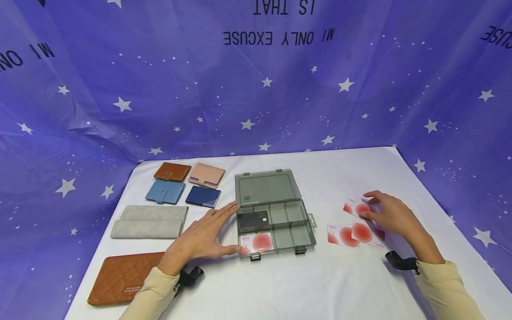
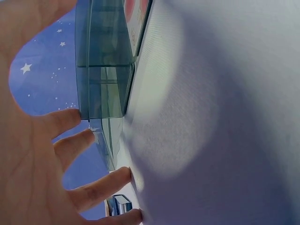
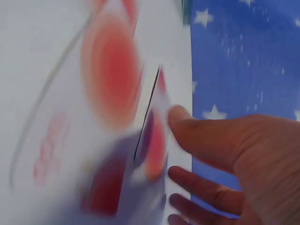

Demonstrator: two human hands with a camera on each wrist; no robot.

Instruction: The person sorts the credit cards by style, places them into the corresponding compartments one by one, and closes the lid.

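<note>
The table (image 1: 288, 284) wears white cloth. On it, right of centre-left wallets, the smoky plastic box (image 1: 294, 235) lies open, its divided base's long axis running left to right, its lid (image 1: 266, 189) pointing away from the person. The left hand (image 1: 206, 233), fingers spread, gripping nothing, is at the box's left side. The right hand (image 1: 394, 215), loosely bent, thumb and fingers apart, is over the far card (image 1: 354, 207), contact unclear. That thin, red-circled rectangle points roughly left to right.
</note>
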